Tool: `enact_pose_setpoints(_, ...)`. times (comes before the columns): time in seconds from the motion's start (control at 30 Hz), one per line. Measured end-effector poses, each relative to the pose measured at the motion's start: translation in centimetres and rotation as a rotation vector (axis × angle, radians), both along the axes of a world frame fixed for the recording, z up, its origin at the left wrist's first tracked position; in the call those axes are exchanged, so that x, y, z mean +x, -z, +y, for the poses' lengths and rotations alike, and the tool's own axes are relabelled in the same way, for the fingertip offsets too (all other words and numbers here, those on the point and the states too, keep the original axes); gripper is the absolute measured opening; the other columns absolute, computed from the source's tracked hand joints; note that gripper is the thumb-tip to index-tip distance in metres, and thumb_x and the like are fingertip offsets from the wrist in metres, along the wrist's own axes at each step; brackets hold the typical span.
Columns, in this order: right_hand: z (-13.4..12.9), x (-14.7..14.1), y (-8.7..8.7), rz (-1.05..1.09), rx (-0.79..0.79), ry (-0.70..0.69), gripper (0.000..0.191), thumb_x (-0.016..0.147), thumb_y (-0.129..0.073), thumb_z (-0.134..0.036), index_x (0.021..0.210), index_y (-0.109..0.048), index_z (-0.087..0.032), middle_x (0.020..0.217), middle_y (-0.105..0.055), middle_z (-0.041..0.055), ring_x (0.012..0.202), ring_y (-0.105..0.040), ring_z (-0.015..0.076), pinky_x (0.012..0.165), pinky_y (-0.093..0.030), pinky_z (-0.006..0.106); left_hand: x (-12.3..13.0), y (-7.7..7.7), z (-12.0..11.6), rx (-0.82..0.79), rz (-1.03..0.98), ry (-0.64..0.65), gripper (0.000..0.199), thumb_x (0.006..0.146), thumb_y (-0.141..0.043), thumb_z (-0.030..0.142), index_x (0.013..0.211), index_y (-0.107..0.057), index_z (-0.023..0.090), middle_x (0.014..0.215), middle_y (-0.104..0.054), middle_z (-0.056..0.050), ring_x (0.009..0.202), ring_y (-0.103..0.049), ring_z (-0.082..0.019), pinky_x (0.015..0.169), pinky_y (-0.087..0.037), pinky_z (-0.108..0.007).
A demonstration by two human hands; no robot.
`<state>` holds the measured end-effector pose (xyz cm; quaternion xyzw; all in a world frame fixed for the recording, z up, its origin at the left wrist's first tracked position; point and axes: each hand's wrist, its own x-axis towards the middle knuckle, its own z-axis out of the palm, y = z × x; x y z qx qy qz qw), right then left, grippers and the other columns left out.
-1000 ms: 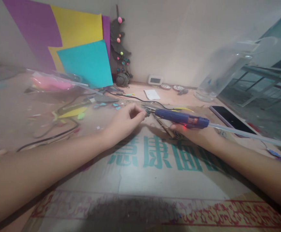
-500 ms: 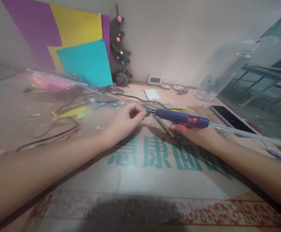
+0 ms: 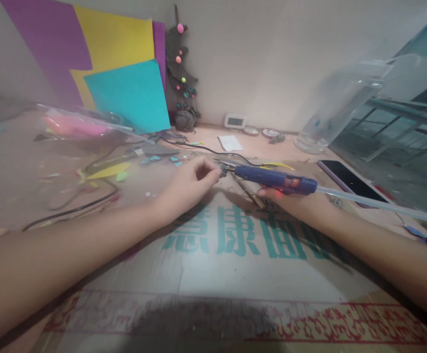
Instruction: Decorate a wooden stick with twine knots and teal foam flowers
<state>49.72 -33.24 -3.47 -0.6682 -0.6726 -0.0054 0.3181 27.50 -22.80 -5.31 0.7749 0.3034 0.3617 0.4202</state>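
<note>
A small dark piece [image 3: 223,171] sits just beside the tip of the blue glue gun [image 3: 268,177], pinched in the left hand's [image 3: 191,184] fingers. The right hand [image 3: 303,206] holds the gun, fingers mostly hidden; both forearms [image 3: 99,252] slant inward.

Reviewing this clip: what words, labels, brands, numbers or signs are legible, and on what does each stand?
"康": large green character on the pale, glossy, red-bordered sheet.
"面": to its right, same sheet, apparently; its top is unclear.
Outer green characters: partly covered, not safely readable.
Small white rectangular device with a grey screen: too small to read.
Round red-rimmed discs: markings too blurred.
</note>
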Motion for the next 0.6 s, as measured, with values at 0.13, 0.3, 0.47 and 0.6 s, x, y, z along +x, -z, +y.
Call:
enact_pose_setpoints(0.13, -0.06, -0.32, -0.25, -0.002, 0.028, 0.004, 0.018, 0.075, -0.077, -0.037, 0.068, -0.064, -0.027, 0.074, -0.072, 0.0024, 0.071, -0.068, 0.0246, 0.065, -0.055, 0.037, 0.03, 0.03, 0.01, -0.007, -0.005, -0.004, 0.017, 0.089, -0.059, 0.031, 0.076, -0.057, 0.019, 0.08, -0.066, -0.001, 0.075, -0.059, -0.016, 0.075, -0.045, -0.03)
enact_pose_setpoints(0.3, -0.08, -0.35, -0.35, -0.017, 0.001, -0.024, 0.019, 0.077, -0.075, -0.036, 0.065, -0.063, -0.027, 0.072, -0.072, 0.0019, 0.07, -0.068, 0.0237, 0.063, -0.055, 0.036, 0.02, 0.0, -0.04, -0.013, -0.005, -0.003, 0.017, 0.089, -0.059, 0.031, 0.076, -0.057, 0.02, 0.079, -0.065, -0.001, 0.075, -0.059, -0.016, 0.077, -0.045, -0.031)
enact_pose_setpoints(0.47, -0.2, -0.11, -0.29, 0.013, -0.003, -0.113, 0.018, 0.081, -0.071, -0.036, 0.068, -0.064, -0.026, 0.072, -0.071, 0.0012, 0.071, -0.068, 0.0218, 0.067, -0.056, 0.035, 0.03, -0.15, -0.11, -0.028, 0.008, -0.014, 0.017, 0.089, -0.059, 0.031, 0.076, -0.058, 0.02, 0.079, -0.066, -0.001, 0.075, -0.059, -0.016, 0.077, -0.045, -0.031)
enact_pose_setpoints(0.6, -0.56, 0.14, -0.7, 0.07, -0.027, -0.155, 0.023, 0.083, -0.068, -0.042, 0.069, -0.064, -0.024, 0.071, -0.069, 0.0017, 0.068, -0.067, 0.0215, 0.066, -0.055, 0.035, 0.04, -0.19, -0.15, -0.026, 0.002, -0.012, 0.017, 0.089, -0.059, 0.03, 0.076, -0.057, 0.02, 0.079, -0.066, -0.001, 0.075, -0.059, -0.016, 0.077, -0.046, -0.031)
